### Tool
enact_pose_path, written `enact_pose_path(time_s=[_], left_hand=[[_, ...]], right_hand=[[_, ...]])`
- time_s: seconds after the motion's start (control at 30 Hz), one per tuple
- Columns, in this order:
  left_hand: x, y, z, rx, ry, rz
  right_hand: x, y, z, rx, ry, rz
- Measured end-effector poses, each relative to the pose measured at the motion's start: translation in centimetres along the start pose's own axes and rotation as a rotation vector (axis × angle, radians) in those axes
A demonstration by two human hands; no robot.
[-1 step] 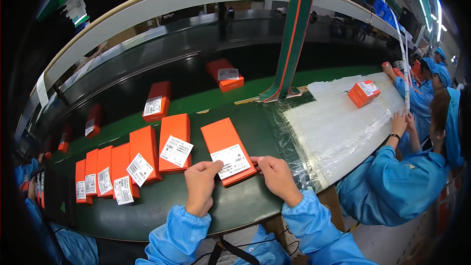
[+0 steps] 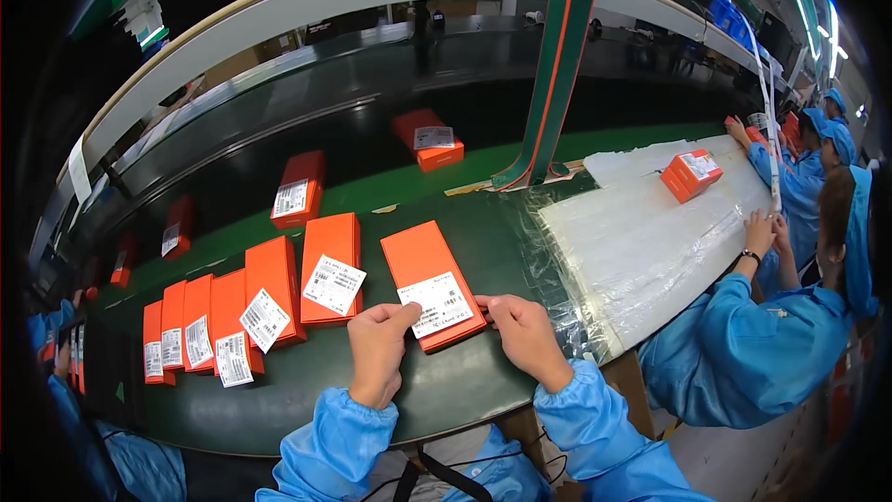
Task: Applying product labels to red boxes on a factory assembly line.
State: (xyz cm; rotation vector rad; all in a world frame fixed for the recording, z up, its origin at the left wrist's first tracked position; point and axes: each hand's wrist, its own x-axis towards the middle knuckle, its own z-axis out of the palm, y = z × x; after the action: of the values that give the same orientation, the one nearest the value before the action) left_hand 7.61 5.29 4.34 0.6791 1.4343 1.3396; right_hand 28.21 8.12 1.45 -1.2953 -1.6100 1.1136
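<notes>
An orange box (image 2: 420, 260) lies lengthwise on the green work surface in front of me, turned slightly, with a white printed label (image 2: 437, 305) across its near part. My left hand (image 2: 379, 344) is closed at the box's near left edge, its thumb pressing on the label's left side and its other fingers curled. At the right edge, my right hand (image 2: 523, 333) pinches the box near the label's corner; its fingertips are partly hidden. To the left stands a close row of several similar orange boxes (image 2: 269, 270), each with a white label, some labels tilted and overhanging.
Beyond a ledge, more labelled orange boxes (image 2: 299, 177) lie on a dark conveyor belt (image 2: 353, 144). A green post (image 2: 548, 74) rises behind the surface. On the right, another orange box (image 2: 689, 177) rests on a plastic-covered board (image 2: 641, 242), beside co-workers in blue (image 2: 753, 353).
</notes>
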Motion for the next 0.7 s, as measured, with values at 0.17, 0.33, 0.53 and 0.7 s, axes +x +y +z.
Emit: enact_pose_path(time_s=[0.17, 0.33, 0.53, 0.7], left_hand=[[0.1, 0.6, -0.2, 0.034, -0.025, -0.027], [-0.1, 0.5, 0.2, 0.025, -0.028, 0.016], [-0.5, 0.5, 1.0, 0.047, 0.016, 0.044], [-0.4, 0.5, 0.7, 0.077, 0.013, 0.033]], right_hand=[[-0.5, 0.2, 0.4, 0.028, 0.041, -0.102], [-0.6, -0.3, 0.5, -0.013, 0.04, -0.125], [-0.6, -0.3, 0.3, -0.056, 0.063, -0.166], [-0.5, -0.1, 0.4, -0.07, 0.071, -0.17]])
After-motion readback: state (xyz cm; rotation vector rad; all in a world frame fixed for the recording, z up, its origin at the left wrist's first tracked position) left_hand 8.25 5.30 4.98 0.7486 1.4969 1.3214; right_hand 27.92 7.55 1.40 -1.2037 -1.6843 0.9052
